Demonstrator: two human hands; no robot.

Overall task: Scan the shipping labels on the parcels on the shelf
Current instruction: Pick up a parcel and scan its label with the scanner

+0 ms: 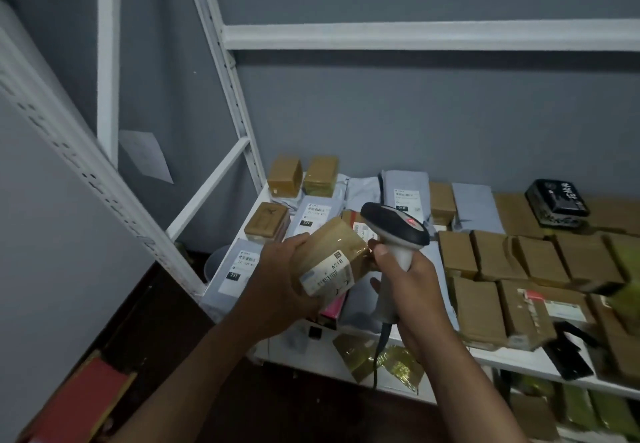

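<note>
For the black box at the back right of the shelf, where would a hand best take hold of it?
Grip the black box across its two long side faces, coming from above and in front. It lies flat on the brown parcels, top face exposed, nothing stacked on it.

The small box [329, 262] in the left hand [277, 279] is brown cardboard wrapped in glossy clear tape, with a matt white paper label [327, 274]. The scanner [394, 231] in the right hand [408, 290] is smooth plastic, dark head on a pale grey handle. Beyond the hands, the shelf [429, 35] frame looks like white-painted metal, carrying matt cardboard parcels [540, 262] and smooth grey plastic mailers [407, 193].
</note>
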